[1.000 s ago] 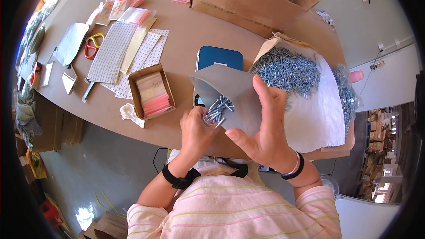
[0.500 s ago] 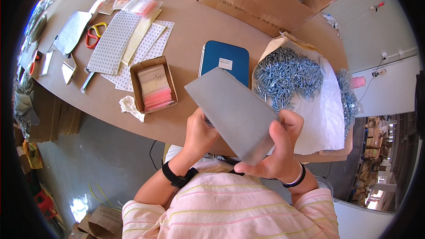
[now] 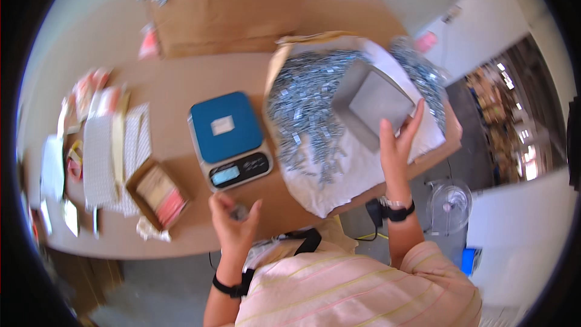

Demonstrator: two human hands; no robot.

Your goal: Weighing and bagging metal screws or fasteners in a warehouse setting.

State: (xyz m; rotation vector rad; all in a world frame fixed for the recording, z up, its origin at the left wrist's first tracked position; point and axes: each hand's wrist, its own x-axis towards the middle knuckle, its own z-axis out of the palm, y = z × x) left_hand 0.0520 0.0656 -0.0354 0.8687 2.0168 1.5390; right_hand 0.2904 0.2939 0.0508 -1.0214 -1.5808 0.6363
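Note:
My right hand grips one side of a hollow grey square tray, which is tilted above the pile of bluish metal screws. The screws lie on a white sheet inside an opened carton or bag on the table's right. My left hand has its fingers curled round a small grey thing, too blurred to name. Just beyond that hand sits a kitchen scale with a blue platform, a white label and a lit display.
Left of the scale stands a small cardboard box of pink-edged plastic bags, with crumpled white paper beside it. Further left are printed sheets and scissors. A large carton of screws stands at the back; a fan is at right.
My view has swung right. My right hand has carried the grey tray from in front of me to over the screws; my left hand has come away from it, toward the scale.

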